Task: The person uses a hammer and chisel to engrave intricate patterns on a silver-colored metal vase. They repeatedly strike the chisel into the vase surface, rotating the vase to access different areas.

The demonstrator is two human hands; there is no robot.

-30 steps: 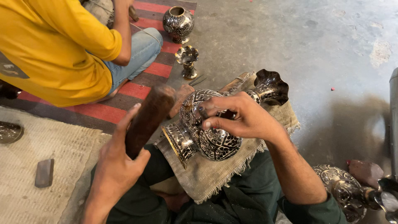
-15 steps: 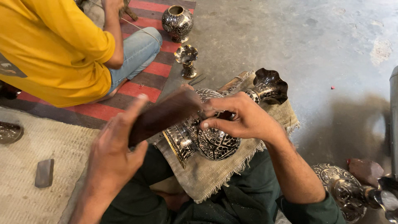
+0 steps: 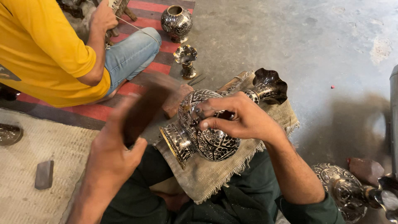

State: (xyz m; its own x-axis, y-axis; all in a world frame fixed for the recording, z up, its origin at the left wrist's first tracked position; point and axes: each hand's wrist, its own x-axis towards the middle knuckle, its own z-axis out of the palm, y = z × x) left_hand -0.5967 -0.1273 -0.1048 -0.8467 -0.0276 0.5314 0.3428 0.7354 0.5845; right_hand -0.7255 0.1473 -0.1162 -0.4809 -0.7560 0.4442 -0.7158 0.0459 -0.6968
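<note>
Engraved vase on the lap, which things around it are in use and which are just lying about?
In use:
engraved vase
wooden mallet in left hand
small punch in right hand
burlap cloth

Lying about:
round pot
small goblet
grey block
second vase

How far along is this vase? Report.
Done: the vase lying on the cloth already carries dense engraving. In hand: the right hand presses a small tool to it; the left hand has a grip on a blurred wooden block. What is left cannot be told.
</note>
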